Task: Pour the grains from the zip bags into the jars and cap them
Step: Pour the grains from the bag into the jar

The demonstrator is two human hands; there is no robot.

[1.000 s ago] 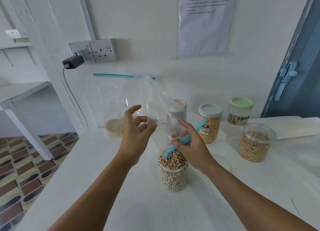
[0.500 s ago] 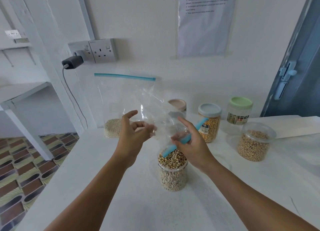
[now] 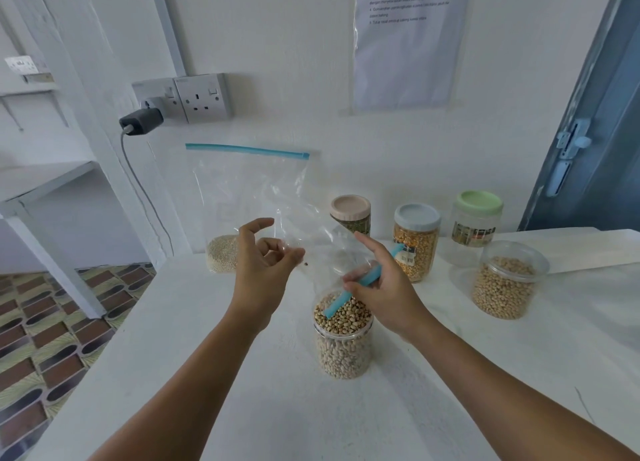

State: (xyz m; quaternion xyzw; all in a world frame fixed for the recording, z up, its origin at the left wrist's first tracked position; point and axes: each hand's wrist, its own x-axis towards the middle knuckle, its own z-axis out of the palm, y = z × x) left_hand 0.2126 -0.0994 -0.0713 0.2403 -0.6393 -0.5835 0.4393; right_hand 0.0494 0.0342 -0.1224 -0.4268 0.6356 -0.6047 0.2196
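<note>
White counter [image 3: 214, 374] against a white wall. Open jar [image 3: 343, 339], full of beans, stands centre, no lid on. Near-empty zip bag [image 3: 311, 249] is held tipped over its mouth. Left hand [image 3: 265, 270] pinches the bag's bottom end; right hand [image 3: 381, 287] pinches the blue zip strip [image 3: 353, 287]. Bag looks light, limp, slippery, so best gripped at the stiffer strip and corners. Jar likely rigid and heavy; hold round its body.

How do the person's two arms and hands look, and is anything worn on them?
Both arms are bare from the lower edge of the picture up to the hands: no sleeves show. The left hand and the right hand wear no gloves, and I see no rings, watch or bracelet on fingers or wrists. The fingernails look short and unpainted.
</note>
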